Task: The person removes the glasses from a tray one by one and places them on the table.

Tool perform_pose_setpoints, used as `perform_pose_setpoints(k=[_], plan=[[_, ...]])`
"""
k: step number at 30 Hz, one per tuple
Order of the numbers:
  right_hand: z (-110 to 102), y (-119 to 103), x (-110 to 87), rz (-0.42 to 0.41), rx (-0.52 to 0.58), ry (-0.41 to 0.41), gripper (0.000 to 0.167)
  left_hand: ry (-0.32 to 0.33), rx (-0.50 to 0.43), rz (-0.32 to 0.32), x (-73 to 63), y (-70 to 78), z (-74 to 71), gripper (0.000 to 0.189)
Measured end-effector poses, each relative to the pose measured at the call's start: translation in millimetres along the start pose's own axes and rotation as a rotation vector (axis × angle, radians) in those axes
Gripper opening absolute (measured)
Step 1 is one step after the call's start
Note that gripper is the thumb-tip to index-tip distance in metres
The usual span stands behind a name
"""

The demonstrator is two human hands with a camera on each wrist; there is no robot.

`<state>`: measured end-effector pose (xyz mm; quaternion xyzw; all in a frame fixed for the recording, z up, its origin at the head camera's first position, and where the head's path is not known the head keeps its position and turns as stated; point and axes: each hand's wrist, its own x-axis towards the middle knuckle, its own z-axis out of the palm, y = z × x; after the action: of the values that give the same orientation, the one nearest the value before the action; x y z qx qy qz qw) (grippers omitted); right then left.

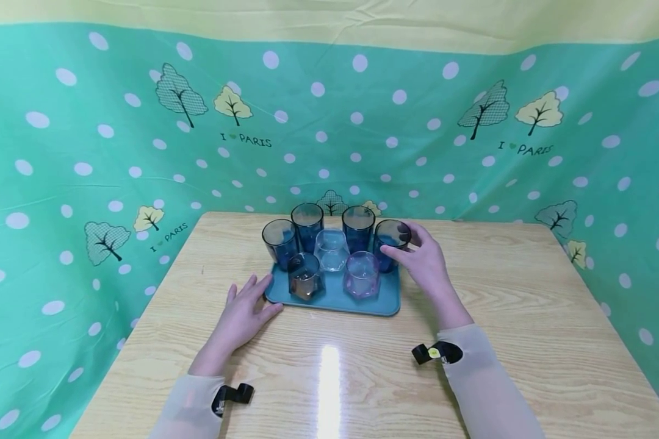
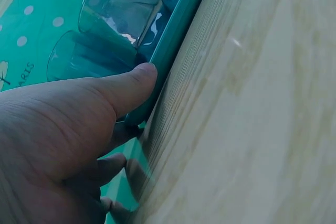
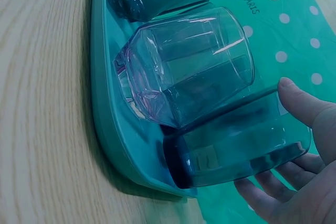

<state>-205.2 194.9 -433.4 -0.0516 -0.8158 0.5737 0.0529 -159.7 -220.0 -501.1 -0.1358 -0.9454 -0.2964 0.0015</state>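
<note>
A blue rectangular tray (image 1: 332, 299) carries several glasses. My right hand (image 1: 428, 262) holds the tall blue glass (image 1: 391, 235) at the tray's right end, thumb on the near side and fingers around the far side. In the right wrist view that glass (image 3: 231, 148) stands beside a faceted purple-tinted glass (image 3: 184, 66). My left hand (image 1: 244, 314) rests at the tray's front left corner with fingers spread. The left wrist view shows its thumb (image 2: 139, 80) on the rim, fingertips at the corner.
More tall blue glasses stand at the tray's left (image 1: 280, 241) and back. A clear glass (image 1: 332, 250) sits mid-tray, with a smoky faceted glass (image 1: 304, 277) in front. The wooden table (image 1: 527, 317) extends around the tray; a green dotted cloth (image 1: 329, 122) hangs behind.
</note>
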Motion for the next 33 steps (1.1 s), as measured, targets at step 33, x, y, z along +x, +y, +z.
perform_pose_setpoints(k=[33], plan=[[-50.0, -9.3, -10.3, 0.021, -0.017, 0.111, 0.097, 0.002, 0.026, 0.012, -1.0, 9.4, 2.2, 0.076]])
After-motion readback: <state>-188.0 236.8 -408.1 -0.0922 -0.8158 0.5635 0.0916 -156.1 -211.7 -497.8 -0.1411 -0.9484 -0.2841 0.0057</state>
